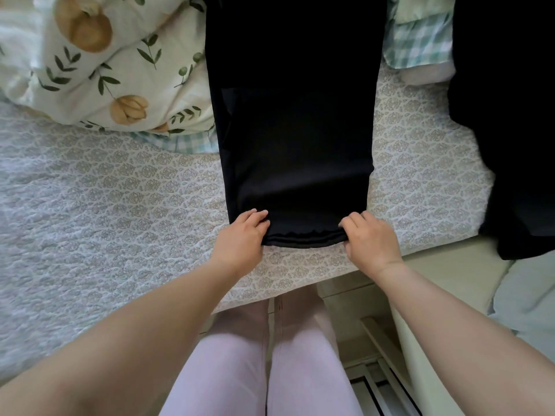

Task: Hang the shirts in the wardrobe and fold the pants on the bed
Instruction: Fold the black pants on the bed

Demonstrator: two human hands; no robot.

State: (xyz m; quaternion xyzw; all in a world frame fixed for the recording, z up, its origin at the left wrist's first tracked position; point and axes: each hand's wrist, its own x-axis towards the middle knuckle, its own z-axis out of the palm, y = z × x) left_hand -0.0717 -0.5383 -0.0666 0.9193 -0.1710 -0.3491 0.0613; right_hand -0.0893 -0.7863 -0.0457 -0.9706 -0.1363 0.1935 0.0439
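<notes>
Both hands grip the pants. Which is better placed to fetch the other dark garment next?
Probably right: the right hand grips the pants on the side nearer the dark garment lying further right; the left hand is across the pants from it.

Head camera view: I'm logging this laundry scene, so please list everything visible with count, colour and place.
black pants: one, black, flat down the bed's middle, near end at the edge
dark garment: one, black, right of the pants, draped over the bed's edge
checked fabric: green and white, upper right between the two; count unclear
floral duvet: one, white with green leaves, upper left
bedspread: one, pale patterned, covering the bed
legs: two, in pale pink, bottom centre
left grip: one, bare, holds the pants' near left corner
right grip: one, bare, holds the near right corner
</notes>
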